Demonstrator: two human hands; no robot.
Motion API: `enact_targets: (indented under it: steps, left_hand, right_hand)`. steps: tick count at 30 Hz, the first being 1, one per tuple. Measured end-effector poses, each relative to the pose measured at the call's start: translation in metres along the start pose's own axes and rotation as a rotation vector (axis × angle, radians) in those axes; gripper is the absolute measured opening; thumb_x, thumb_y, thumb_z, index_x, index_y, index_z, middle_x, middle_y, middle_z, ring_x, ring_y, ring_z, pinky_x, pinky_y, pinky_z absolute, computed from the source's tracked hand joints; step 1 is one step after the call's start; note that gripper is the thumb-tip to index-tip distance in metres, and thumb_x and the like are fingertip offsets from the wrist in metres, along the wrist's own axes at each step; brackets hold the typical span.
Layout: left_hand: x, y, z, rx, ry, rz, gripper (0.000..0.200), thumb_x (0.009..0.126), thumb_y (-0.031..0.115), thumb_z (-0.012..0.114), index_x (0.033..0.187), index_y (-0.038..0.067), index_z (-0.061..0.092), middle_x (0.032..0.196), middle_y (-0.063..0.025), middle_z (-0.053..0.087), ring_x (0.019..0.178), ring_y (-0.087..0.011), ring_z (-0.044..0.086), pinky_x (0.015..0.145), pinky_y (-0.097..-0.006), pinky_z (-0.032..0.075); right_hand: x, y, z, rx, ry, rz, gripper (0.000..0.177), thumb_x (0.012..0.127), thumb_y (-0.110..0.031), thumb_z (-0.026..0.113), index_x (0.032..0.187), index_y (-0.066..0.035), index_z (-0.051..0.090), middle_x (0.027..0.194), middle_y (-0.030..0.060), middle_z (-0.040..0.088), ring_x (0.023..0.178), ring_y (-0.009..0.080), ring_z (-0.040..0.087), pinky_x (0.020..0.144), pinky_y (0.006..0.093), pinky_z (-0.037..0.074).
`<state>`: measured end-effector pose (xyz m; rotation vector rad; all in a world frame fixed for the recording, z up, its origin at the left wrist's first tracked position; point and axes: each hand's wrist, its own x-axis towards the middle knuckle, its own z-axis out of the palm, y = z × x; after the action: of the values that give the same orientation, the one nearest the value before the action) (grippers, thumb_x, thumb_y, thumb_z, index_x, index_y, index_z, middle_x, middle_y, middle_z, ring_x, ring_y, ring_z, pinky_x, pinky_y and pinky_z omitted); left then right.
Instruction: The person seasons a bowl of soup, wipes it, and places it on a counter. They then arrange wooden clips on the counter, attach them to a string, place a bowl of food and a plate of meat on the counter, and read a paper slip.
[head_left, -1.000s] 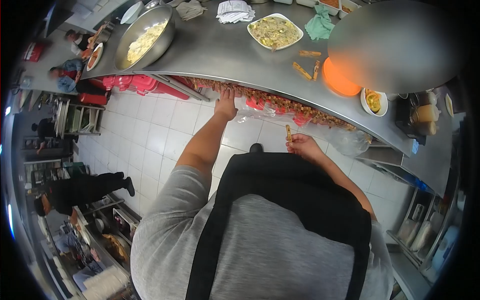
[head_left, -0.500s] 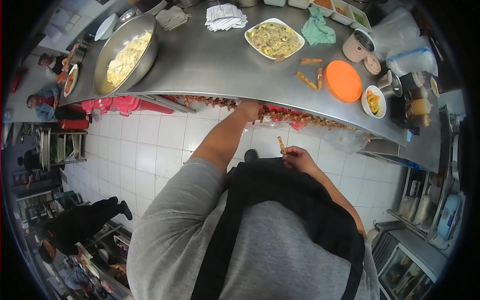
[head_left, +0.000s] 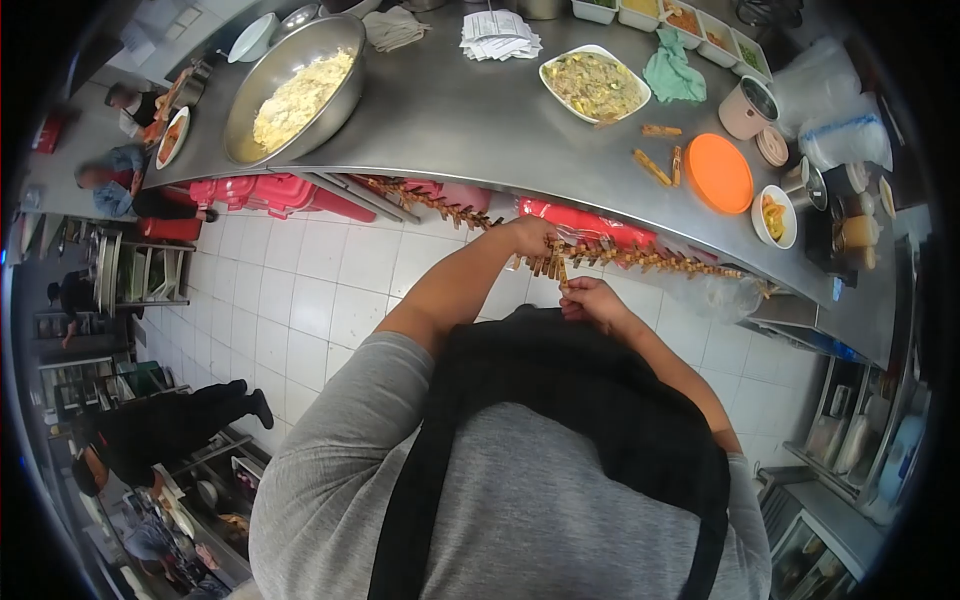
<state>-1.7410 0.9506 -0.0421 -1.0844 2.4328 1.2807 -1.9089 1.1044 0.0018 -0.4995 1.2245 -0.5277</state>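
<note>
A line strung with many wooden clothespins (head_left: 640, 252) runs along the front edge of the steel table. My left hand (head_left: 533, 236) is closed around this line near its middle, pulling it out from the edge. Just below and to the right, my right hand (head_left: 595, 303) pinches one clothespin (head_left: 563, 277) upright, its top overlapping the row on the line. Several pins hang close together between the two hands. Three loose clothespins, one of them a single pin (head_left: 661, 131), lie on the table beside an orange round lid (head_left: 718, 174).
On the steel table (head_left: 440, 130) stand a big metal bowl of pale yellow food (head_left: 345, 110), paper slips (head_left: 498, 36), a square bowl of rice (head_left: 640, 98), a green cloth (head_left: 672, 68) and a small white bowl (head_left: 788, 240). Red packages (head_left: 590, 224) sit underneath. Another person (head_left: 170, 430) stands behind, left.
My left hand has drawn the clothespin line out from under the table edge. My right hand has brought its clothespin up against the line. The view has shifted slightly.
</note>
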Motion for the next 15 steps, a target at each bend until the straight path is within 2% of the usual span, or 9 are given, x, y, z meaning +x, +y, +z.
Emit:
enact_targets:
  steps: [1, 5, 9, 11, 15]
  left_hand:
    - [0.0, -0.001, 0.0, 0.028, 0.0, 0.016, 0.034, 0.069, 0.02, 0.07, 0.102, 0.013, 0.063, 0.097, -0.0109, 0.065, 0.091, -0.0241, 0.061, 0.079, -0.0338, 0.048]
    - [-0.002, -0.018, 0.002, 0.133, 0.052, 0.045, 0.043, 0.068, 0.021, 0.073, 0.106, 0.008, 0.059, 0.1, -0.013, 0.063, 0.094, -0.0282, 0.06, 0.08, -0.0348, 0.047]
    - [-0.024, 0.004, -0.01, 0.116, 0.084, -0.046, 0.037, 0.065, 0.019, 0.074, 0.095, 0.005, 0.056, 0.093, -0.013, 0.063, 0.092, -0.0282, 0.06, 0.079, -0.0354, 0.048]
    - [-0.029, 0.009, -0.016, 0.105, 0.104, -0.052, 0.035, 0.066, 0.02, 0.073, 0.094, 0.007, 0.057, 0.091, -0.0128, 0.064, 0.09, -0.028, 0.061, 0.078, -0.0357, 0.048]
    - [-0.027, 0.007, -0.011, 0.147, 0.074, -0.005, 0.03, 0.069, 0.025, 0.071, 0.089, 0.008, 0.057, 0.087, -0.0116, 0.064, 0.085, -0.028, 0.062, 0.074, -0.0354, 0.048]
  right_hand:
    - [0.003, 0.004, -0.001, 0.005, -0.011, -0.015, 0.027, 0.083, -0.018, 0.063, 0.101, -0.001, 0.052, 0.084, 0.0091, 0.059, 0.072, 0.0177, 0.059, 0.066, 0.0321, 0.052]
    - [0.004, 0.003, 0.004, -0.005, -0.01, -0.01, 0.027, 0.083, -0.017, 0.063, 0.102, 0.0, 0.052, 0.084, 0.0103, 0.059, 0.071, 0.0188, 0.059, 0.065, 0.0331, 0.052]
    - [0.003, -0.001, 0.008, -0.026, -0.028, 0.008, 0.028, 0.083, -0.017, 0.063, 0.102, 0.0, 0.052, 0.084, 0.0102, 0.059, 0.071, 0.0182, 0.059, 0.065, 0.0329, 0.052]
    - [0.0, -0.004, 0.013, -0.054, -0.045, 0.02, 0.029, 0.084, -0.019, 0.063, 0.101, 0.0, 0.052, 0.085, 0.0095, 0.059, 0.073, 0.0169, 0.06, 0.068, 0.0325, 0.053]
    - [0.006, -0.006, 0.019, -0.006, -0.053, 0.002, 0.029, 0.084, -0.015, 0.062, 0.104, 0.002, 0.05, 0.084, 0.0117, 0.059, 0.071, 0.0194, 0.059, 0.065, 0.0332, 0.052]
